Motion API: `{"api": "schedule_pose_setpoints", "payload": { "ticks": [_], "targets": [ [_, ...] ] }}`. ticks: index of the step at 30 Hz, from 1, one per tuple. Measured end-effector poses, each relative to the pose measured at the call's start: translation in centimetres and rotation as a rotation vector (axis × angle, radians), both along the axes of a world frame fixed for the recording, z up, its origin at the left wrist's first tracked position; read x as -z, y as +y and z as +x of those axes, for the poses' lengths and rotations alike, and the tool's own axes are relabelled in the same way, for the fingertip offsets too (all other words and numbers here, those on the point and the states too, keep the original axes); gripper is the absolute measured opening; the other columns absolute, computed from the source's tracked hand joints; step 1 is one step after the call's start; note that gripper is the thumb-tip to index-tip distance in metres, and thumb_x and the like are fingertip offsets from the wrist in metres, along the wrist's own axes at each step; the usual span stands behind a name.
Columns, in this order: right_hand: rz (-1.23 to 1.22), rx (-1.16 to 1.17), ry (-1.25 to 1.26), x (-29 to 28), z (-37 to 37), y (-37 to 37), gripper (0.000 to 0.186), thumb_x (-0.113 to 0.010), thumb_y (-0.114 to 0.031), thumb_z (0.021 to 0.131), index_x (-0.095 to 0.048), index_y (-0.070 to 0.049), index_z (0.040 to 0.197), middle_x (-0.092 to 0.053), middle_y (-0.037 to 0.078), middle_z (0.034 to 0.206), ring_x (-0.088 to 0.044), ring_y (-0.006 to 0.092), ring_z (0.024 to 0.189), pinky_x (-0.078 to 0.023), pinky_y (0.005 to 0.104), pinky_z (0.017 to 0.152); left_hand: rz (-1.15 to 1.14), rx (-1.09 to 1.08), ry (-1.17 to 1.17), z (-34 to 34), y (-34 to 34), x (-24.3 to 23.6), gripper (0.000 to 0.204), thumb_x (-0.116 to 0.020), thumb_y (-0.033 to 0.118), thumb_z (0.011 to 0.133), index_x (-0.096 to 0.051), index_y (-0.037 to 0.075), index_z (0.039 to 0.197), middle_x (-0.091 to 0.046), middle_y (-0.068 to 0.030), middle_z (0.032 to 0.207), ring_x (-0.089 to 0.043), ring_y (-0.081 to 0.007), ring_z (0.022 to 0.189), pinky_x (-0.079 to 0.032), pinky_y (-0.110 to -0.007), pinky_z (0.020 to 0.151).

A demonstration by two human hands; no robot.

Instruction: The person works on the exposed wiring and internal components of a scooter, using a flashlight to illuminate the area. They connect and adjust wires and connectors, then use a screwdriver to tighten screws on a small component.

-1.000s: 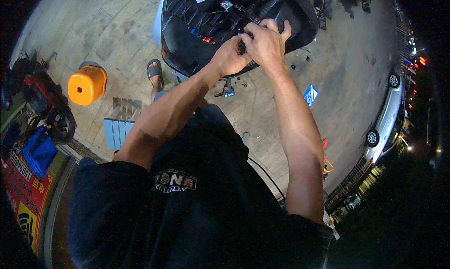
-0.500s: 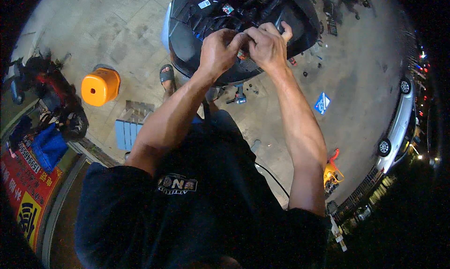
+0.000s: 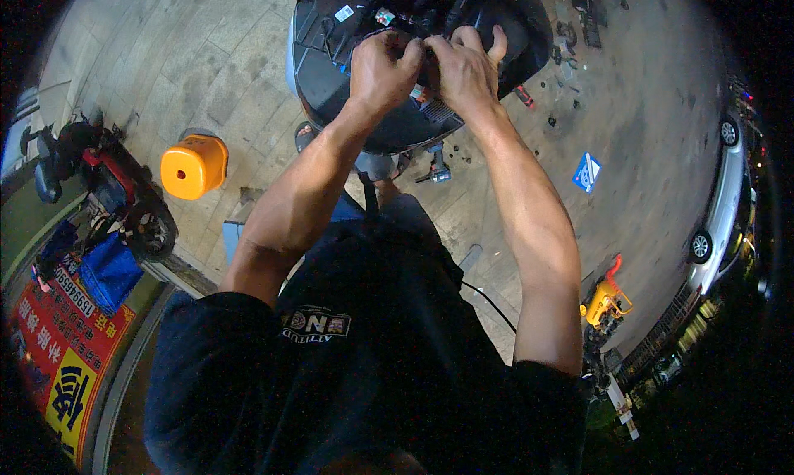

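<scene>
Both hands work over a large black housing [image 3: 327, 94] with dark cables [image 3: 459, 7] bundled in its far part. My left hand [image 3: 385, 76] is closed, its thumb and fingers pinched at the tips. Close beside it, my right hand [image 3: 467, 78] is curled too, with one finger raised. Whatever the fingertips hold is dark and hidden behind the hands. A small colourful packet-like piece [image 3: 385, 16] and a white label [image 3: 344, 13] lie on the housing beyond the left hand. Between the wrists, a small reddish-white piece [image 3: 418, 93] shows.
A cordless power tool [image 3: 437, 167] lies on the paving below the housing. An orange stool [image 3: 194, 167] stands at left, near a parked scooter [image 3: 116, 185]. At right are a blue-and-white sheet [image 3: 587, 172], a yellow-orange machine [image 3: 608, 301] and a silver car [image 3: 718, 198].
The whole view has shifted, with the floor objects appearing lower. My hands sit slightly higher in the picture, and a small gap shows between them. The slim object by my right fingers no longer shows.
</scene>
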State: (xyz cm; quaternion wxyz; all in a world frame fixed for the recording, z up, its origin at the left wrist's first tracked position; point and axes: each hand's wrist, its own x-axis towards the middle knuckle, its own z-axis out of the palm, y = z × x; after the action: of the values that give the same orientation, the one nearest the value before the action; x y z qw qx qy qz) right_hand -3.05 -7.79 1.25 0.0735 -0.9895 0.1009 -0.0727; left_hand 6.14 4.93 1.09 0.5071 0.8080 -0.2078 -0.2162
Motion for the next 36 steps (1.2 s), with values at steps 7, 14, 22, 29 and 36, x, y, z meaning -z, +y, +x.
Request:
{"api": "schedule_pose_setpoints", "payload": {
  "ticks": [7, 14, 22, 29, 36],
  "targets": [
    [0.145, -0.02, -0.302, 0.0, 0.0, -0.3, 0.024, -0.068, -0.017, 0.085, -0.066, -0.013, 0.108, -0.067, 0.004, 0.097, -0.057, 0.0242, 0.104, -0.021, 0.0545, 0.103, -0.092, -0.054, 0.057, 0.8, 0.4, -3.0, 0.037, -0.063, 0.031, 0.081, -0.071, -0.005, 0.084, -0.07, -0.0199, 0.075, -0.069, -0.0263, 0.067, -0.054, -0.037, 0.066],
    [0.135, -0.019, -0.018, -1.9, 1.4, -0.1, 0.021, -0.066, -0.027, 0.087, -0.069, -0.018, 0.105, -0.069, 0.005, 0.093, -0.056, 0.0248, 0.099, -0.031, 0.0447, 0.087, -0.411, -0.249, 0.512, 1.5, 2.4, -1.2, 0.028, -0.056, 0.022, 0.095, -0.066, -0.001, 0.083, -0.063, -0.0053, 0.071, -0.057, -0.0157, 0.055, -0.043, -0.028, 0.05],
    [0.172, -0.121, -0.199, -0.6, 0.2, -0.2, 0.014, -0.067, -0.025, 0.085, -0.07, -0.016, 0.095, -0.065, 0.0, 0.083, -0.056, 0.021, 0.093, -0.029, 0.0413, 0.092, -0.508, -0.091, 0.991, 2.7, 4.5, 1.6, 0.028, -0.055, 0.026, 0.099, -0.062, 0.003, 0.086, -0.07, -0.0122, 0.085, -0.066, -0.0208, 0.066, -0.05, -0.027, 0.053],
    [0.194, -0.168, -0.185, -0.6, -0.3, -0.4, 0.014, -0.07, -0.019, 0.08, -0.068, -0.014, 0.093, -0.066, 0.0, 0.084, -0.056, 0.021, 0.092, -0.029, 0.0404, 0.096, -0.494, -0.098, 1.051, 2.0, 5.0, 2.9, 0.025, -0.054, 0.024, 0.099, -0.064, 0.002, 0.091, -0.07, -0.011, 0.083, -0.066, -0.0195, 0.067, -0.048, -0.026, 0.052],
    [0.266, -0.096, -0.165, -1.1, -0.1, -0.4, 0.023, -0.069, -0.014, 0.081, -0.069, -0.015, 0.104, -0.07, 0.0, 0.089, -0.058, 0.0198, 0.093, -0.029, 0.0388, 0.098, -0.472, -0.172, 1.023, 1.8, 4.0, 2.8, 0.029, -0.053, 0.029, 0.099, -0.063, 0.002, 0.091, -0.068, -0.0095, 0.079, -0.064, -0.0196, 0.065, -0.047, -0.03, 0.056]
  ]
}}
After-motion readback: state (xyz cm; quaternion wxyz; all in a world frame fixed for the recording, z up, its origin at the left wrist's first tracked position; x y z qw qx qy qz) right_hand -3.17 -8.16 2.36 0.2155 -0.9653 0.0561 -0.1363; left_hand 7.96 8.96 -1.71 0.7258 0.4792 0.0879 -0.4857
